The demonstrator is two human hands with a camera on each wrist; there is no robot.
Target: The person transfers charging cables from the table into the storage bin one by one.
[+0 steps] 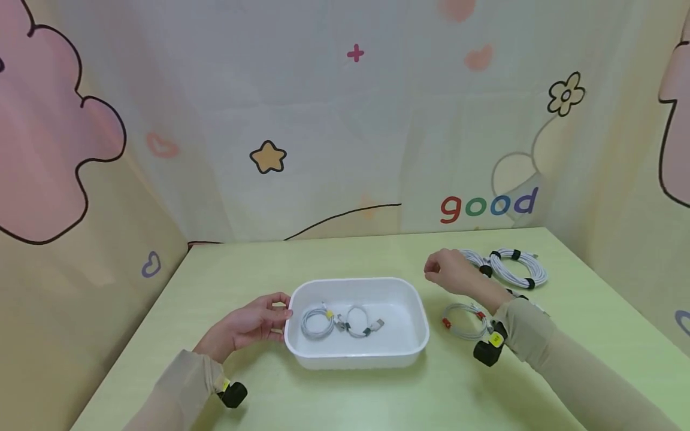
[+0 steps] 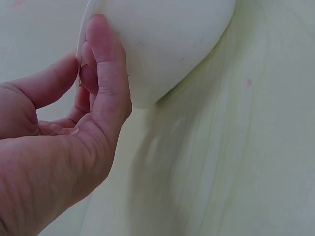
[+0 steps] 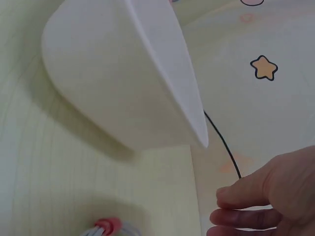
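My left hand (image 1: 256,323) holds the left end of a white plastic bin (image 1: 358,362), thumb at the rim and fingers against the outer wall. In the left wrist view, the fingers lie along the outside of the bin (image 2: 162,49). Inside it are a coiled grey-white cable (image 1: 318,337) with a yellow tie and a smaller coiled USB cable (image 1: 375,325) with dark ties. My right hand (image 1: 450,272) hovers beyond the bin's right end, fingers loosely bent and holding nothing. Below its forearm lies a coiled cable (image 1: 447,323) with red ties.
Two larger white cable coils (image 1: 535,268) with black straps lie at the table's back right. Another small cable (image 1: 517,294) is partly hidden by the right forearm. A printed cloth (image 1: 323,120) hangs behind the pale table (image 1: 242,263).
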